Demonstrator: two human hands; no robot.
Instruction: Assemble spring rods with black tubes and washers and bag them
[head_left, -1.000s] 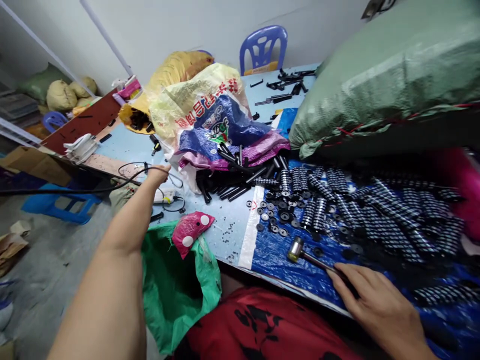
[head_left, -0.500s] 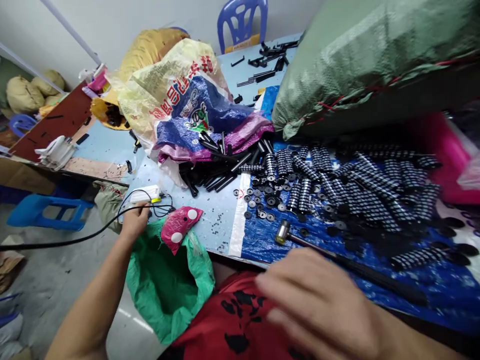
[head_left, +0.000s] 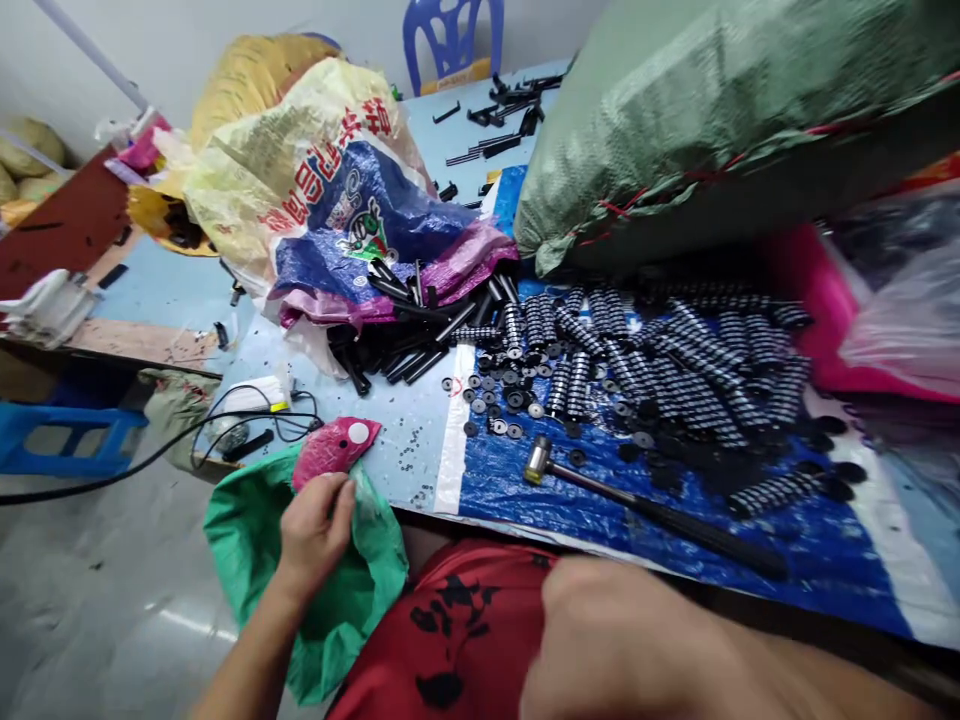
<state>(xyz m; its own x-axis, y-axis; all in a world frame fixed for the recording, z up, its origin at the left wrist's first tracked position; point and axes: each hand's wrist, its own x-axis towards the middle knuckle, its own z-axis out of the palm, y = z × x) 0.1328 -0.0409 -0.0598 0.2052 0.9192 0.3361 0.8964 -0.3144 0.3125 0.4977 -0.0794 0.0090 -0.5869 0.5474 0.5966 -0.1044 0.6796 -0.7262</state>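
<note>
Since a moment ago, the person's left hand has drawn back from the white charger and cables near the table edge and now sits on the rim of the green bag hanging below the table, its grip pinched on the thin plastic, seemingly to hold the mouth open. Just above the fingers, a pink pouch with white dots lies half on the table edge, touching the bag. The right hand has come off the hammer and floats close to the camera over a red patterned garment; it is blurred, so I cannot tell whether its grip is open or closed. The hammer rests alone on the blue tarp, head toward the left. Beyond it lie loose black washers and rows of black-and-white banded rods. Black tubes spill from a printed woven sack. A big green sack crowds the far side.
</note>
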